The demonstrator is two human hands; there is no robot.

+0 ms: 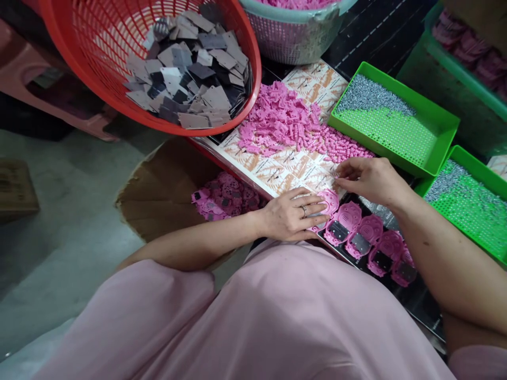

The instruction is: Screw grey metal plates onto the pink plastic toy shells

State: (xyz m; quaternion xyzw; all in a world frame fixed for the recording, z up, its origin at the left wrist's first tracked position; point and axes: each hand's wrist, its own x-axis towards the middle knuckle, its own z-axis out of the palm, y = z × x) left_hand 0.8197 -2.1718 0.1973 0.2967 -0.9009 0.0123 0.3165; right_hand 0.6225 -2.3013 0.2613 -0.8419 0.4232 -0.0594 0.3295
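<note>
My left hand [295,214], with a ring on one finger, lies with its fingers stretched out across a pink plastic casing [329,200] at the table's edge and partly covers it. Just beyond that casing is my right hand [366,178], its thumb and fingers drawn together in a pinch; whatever is between the fingertips is too small to make out. A row of several pink casings [364,235], most with a dark or grey metal plate fixed in them, runs toward the lower right beneath my right forearm.
A red basket [253,95] of grey metal plates stands at the upper left. Small pink parts [277,119] are heaped on the patterned board [273,171]. Green trays [431,163] of screws sit at right. Below the table edge, a cardboard box [158,190] holds finished-looking pink casings [227,195].
</note>
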